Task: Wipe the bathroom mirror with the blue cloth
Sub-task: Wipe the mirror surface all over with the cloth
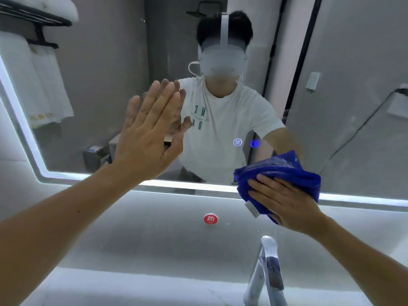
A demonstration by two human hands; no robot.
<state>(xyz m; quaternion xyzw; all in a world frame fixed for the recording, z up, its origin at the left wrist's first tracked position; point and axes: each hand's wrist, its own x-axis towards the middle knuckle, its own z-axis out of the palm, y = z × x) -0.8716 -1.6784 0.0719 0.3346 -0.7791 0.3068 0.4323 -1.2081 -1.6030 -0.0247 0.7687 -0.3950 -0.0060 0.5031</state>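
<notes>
Glass fills most of my view: the bathroom mirror (106,51), edged along its left side and bottom by a glowing white strip (194,186), set on a pale wall. It reflects grey walls, white towels (44,89) on a dark rack and the person in a white shirt. Two small lit icons (237,142) glow low on the glass. On the wall below sits a round red sticker (210,219), and a chrome tap (268,268) rises at the lower right, under my right arm. My left hand (148,138) lies flat against the mirror, its fingers straight and pressed together, meeting their own reflection. My right hand (284,204) presses the bunched blue cloth (280,171) onto the mirror's bottom edge, across the lit strip; the fingers there lie nearly straight and slightly spread over the cloth.
</notes>
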